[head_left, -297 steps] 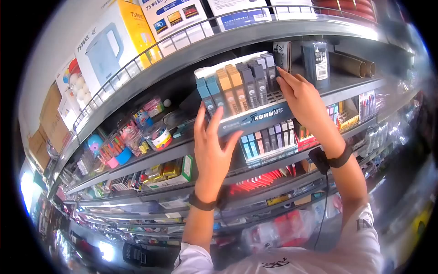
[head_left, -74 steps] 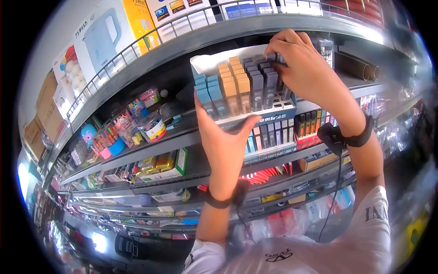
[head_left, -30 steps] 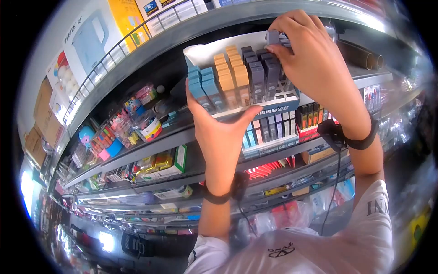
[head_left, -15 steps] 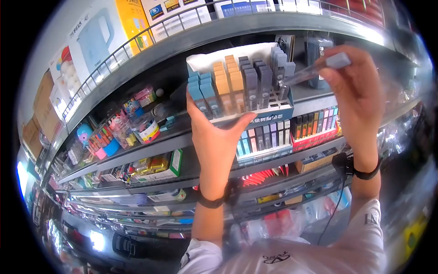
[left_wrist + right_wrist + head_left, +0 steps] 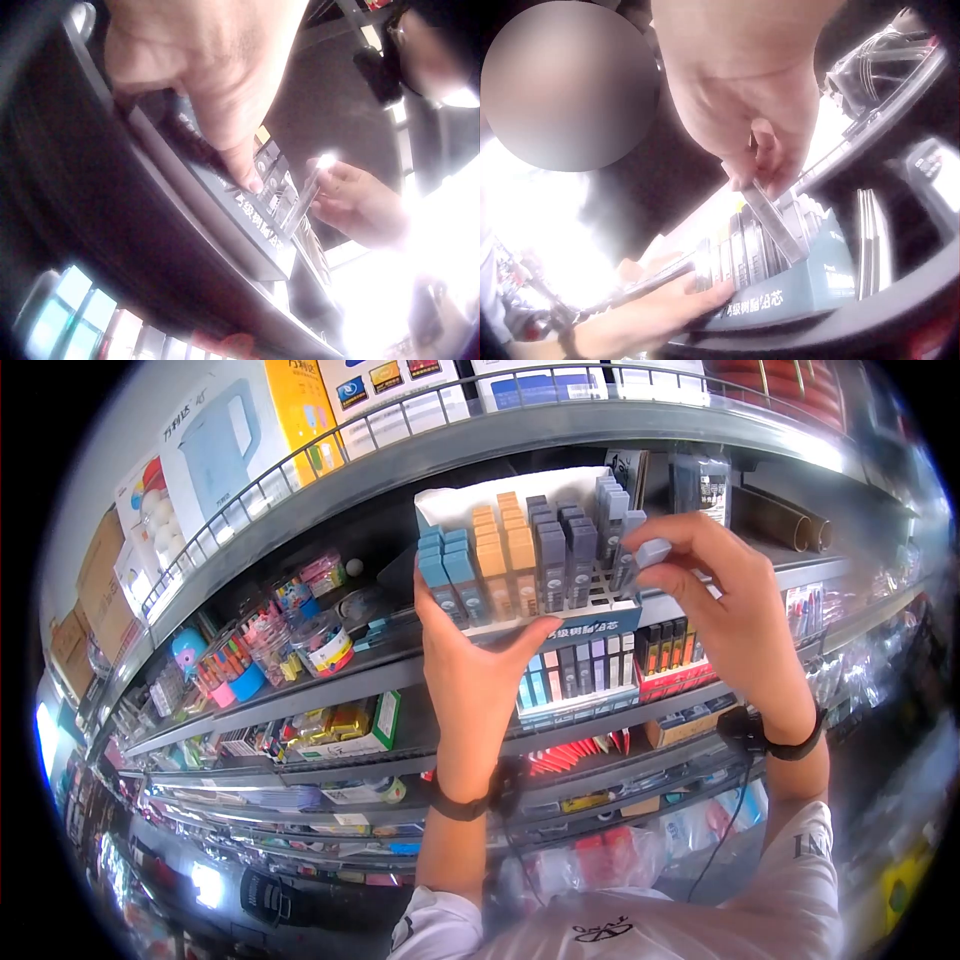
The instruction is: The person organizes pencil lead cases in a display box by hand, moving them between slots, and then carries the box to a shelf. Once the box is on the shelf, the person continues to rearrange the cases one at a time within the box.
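Observation:
A display box (image 5: 600,623) of pencil lead tubes sits tilted on the shelf, its white inner tray holding blue, orange, dark grey and light grey capped tubes in rows. My left hand (image 5: 468,675) grips the box at its front left, thumb along the front edge and fingers round the left side. Between thumb and fingers, my right hand (image 5: 735,600) pinches a light grey pencil lead tube (image 5: 653,552) by its cap. In the right wrist view that tube (image 5: 776,225) slants down into the box's front right corner, where slots (image 5: 605,598) show bare.
Below stands a second box of coloured tubes (image 5: 575,665) beside a red box (image 5: 670,675). Jars of pens (image 5: 325,645) fill the shelf to the left. A wire-railed upper shelf (image 5: 620,418) with boxes overhangs. Cardboard rolls (image 5: 780,520) lie to the right.
Since 9.9 seconds ago, the box's front right slots have been bared. The right hand has lifted a light grey tube from the right rows, swung it rightward, and brought it down to the front right corner.

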{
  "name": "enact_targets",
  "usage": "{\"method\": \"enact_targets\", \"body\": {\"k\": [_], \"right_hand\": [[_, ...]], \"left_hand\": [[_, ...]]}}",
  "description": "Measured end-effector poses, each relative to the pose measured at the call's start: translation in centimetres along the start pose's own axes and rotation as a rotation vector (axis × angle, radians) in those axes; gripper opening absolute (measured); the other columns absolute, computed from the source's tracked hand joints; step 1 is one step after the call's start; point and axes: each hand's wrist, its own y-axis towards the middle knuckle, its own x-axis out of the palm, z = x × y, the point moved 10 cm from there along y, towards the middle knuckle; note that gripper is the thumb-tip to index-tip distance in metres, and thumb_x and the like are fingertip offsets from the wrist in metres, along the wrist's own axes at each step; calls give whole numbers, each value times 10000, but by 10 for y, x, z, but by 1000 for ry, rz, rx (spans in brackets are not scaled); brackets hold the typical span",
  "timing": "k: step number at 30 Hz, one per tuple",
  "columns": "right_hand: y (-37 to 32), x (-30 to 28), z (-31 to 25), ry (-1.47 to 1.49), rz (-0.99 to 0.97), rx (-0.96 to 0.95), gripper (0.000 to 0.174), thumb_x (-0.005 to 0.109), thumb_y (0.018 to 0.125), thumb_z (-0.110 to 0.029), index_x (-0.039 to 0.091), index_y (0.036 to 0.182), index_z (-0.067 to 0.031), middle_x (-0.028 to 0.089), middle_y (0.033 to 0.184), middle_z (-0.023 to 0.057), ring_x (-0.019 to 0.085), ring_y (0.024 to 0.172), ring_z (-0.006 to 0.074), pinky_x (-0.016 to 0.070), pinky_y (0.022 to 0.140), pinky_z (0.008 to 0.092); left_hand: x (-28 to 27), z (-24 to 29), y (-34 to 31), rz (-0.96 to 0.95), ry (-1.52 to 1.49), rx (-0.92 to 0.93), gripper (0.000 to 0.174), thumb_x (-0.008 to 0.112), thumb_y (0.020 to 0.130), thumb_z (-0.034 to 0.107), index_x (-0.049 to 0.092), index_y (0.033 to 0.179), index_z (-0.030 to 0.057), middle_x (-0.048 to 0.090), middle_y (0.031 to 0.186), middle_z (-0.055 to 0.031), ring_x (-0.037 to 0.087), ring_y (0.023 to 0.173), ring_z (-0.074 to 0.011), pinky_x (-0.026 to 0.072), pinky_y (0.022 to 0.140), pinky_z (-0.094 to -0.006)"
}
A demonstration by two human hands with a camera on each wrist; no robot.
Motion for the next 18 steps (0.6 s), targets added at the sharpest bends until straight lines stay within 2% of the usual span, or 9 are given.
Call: {"method": "enact_targets", "body": {"k": [3,6,12,15,18], "right_hand": [[1,4,-4,-19,0,0,238,644,925,65,693,1147,-6,725,1050,71,685,925,143,533,843,276],[3,4,5,86,59,44,265,699,911,20,683,1170,-33,678,944,109,655,772,207,541,730,320],[8,6,4,106,93,3,244,712,914,9,689,1156,-14,702,951,133,694,822,213,553,738,312],[9,8,4,49,88,21,238,677,950,22,702,1184,-16,701,959,44,676,890,103,522,786,249],[9,7,7,60,133,-4,241,699,950,-3,698,1190,-12,694,934,38,677,882,105,521,773,248]], "left_hand": [[0,0,0,-7,-5,-25,1188,990,667,316,284,1568,-1,567,1435,-252,589,1314,-378,479,1071,-436],[1,-2,1,-15,-12,-23,1201,992,660,328,281,1569,-5,558,1442,-259,582,1320,-385,476,1074,-437],[1,-7,0,4,22,-36,1228,994,648,360,275,1577,1,535,1464,-265,564,1336,-394,471,1084,-446],[1,-8,0,8,36,-26,1232,993,649,360,271,1580,3,534,1464,-266,562,1336,-401,470,1085,-451],[2,-8,0,-1,20,-40,1233,992,649,352,266,1583,4,530,1468,-264,559,1338,-405,468,1087,-456]]}}
